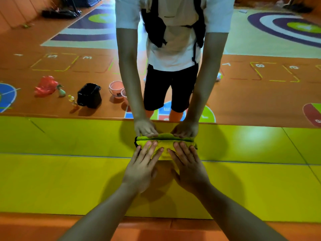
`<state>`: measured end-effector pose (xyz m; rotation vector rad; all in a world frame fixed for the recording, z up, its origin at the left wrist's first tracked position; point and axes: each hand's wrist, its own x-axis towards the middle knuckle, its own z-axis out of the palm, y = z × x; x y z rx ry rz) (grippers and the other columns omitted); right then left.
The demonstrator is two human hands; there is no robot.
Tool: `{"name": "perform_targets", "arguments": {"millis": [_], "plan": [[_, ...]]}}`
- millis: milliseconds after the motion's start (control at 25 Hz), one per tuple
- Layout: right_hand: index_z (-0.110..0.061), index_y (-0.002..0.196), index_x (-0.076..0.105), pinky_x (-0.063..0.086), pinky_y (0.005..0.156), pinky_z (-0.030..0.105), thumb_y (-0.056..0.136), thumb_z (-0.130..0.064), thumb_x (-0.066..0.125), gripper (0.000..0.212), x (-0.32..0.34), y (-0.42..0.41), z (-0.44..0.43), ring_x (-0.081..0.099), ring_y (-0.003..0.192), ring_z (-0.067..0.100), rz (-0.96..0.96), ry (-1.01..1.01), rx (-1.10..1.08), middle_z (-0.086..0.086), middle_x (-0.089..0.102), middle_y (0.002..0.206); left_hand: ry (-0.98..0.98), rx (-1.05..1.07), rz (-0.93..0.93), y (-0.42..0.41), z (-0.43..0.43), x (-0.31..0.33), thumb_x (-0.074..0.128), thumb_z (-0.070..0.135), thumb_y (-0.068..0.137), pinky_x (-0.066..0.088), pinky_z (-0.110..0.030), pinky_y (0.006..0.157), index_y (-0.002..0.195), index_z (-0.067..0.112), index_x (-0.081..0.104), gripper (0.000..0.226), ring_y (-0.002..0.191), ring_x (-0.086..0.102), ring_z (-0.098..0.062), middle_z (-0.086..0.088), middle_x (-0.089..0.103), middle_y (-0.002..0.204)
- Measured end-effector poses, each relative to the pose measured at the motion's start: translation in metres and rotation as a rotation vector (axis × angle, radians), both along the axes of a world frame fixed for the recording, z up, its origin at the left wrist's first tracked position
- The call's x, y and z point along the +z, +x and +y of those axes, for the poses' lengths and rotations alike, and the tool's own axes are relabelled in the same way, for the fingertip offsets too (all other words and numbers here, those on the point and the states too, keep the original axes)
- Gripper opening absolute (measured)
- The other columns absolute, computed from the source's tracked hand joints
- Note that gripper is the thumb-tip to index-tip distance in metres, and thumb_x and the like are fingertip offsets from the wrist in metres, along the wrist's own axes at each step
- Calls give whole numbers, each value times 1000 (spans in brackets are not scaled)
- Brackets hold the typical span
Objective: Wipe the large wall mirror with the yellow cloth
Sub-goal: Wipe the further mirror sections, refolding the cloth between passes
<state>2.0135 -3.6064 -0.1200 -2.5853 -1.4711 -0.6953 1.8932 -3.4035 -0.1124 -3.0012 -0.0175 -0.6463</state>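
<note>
Here left hand [140, 169] and right hand [189, 169] press one yellow cloth [166, 144]

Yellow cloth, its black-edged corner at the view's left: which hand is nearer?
Left. The left hand presses the yellow cloth with its fingertips right beside that corner. The right hand presses the cloth's other half, farther away.

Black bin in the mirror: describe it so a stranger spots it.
In the left half of the mirror, things line the orange floor. The black bin stands just left of the pink buckets, the only dark, boxy one.
</note>
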Motion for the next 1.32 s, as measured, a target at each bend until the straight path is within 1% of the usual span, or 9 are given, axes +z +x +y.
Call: {"name": "perform_targets", "arguments": {"millis": [200,320,440,600,680,800,960,1080,1320], "plan": [[-19,154,45,32,117,56,92,-47,53,68,-44,-16,-9,21,156,26,148,-77,-19,5,21,169,-75,15,181,-14,-7,-41,39,36,93,21,-47,119,158,23,29,67,153,24,-21,-4,21,167],[-16,152,48,25,119,55,95,-43,45,63,-56,-29,-6,20,156,27,206,-91,-60,7,22,169,-265,13,146,-14,-11,-47,41,31,99,29,-46,117,148,19,47,52,147,38,-20,-3,42,157],[-18,149,51,18,120,50,95,-39,42,59,-53,-33,-3,23,155,25,243,-89,-71,6,24,169,-396,48,59,1,-13,-35,54,27,100,51,-43,97,131,14,59,34,115,63,-28,-7,65,127],[-20,122,70,40,109,50,87,-31,44,44,-47,-28,-6,51,138,26,250,-21,-41,6,44,157,-308,197,195,20,-21,-23,84,13,77,53,-42,69,117,10,64,45,85,61,-33,-10,64,104],[-18,110,73,54,97,49,79,-24,43,43,-42,-25,-7,61,124,31,232,5,-61,10,48,151,-199,224,231,20,-29,-14,85,11,70,49,-41,69,107,13,65,42,84,57,-29,-6,61,95],[-14,108,72,53,99,51,83,-20,47,36,-25,-19,-11,59,122,35,132,73,-86,17,59,141,-143,162,100,16,-33,9,71,21,81,45,-41,72,105,16,66,25,91,57,-29,-3,60,93],[-14,105,68,41,103,49,86,-17,48,28,29,-21,-24,61,107,36,65,192,-29,13,65,117,-55,105,-29,1,-51,69,63,27,89,46,-44,85,119,20,64,30,102,56,-25,1,61,104],[-18,102,68,48,93,44,82,-19,45,30,99,-24,-33,64,90,31,95,232,-43,6,63,98,25,84,-114,-4,-62,130,69,27,85,46,-47,91,120,23,63,36,99,59,-23,1,63,105],[-20,100,61,50,71,42,83,-22,63,18,273,-21,-74,61,86,34,-108,265,-52,10,61,101,178,-130,-314,-8,-76,292,49,16,83,44,-44,82,110,25,56,29,86,60,-30,-6,63,106]]}}
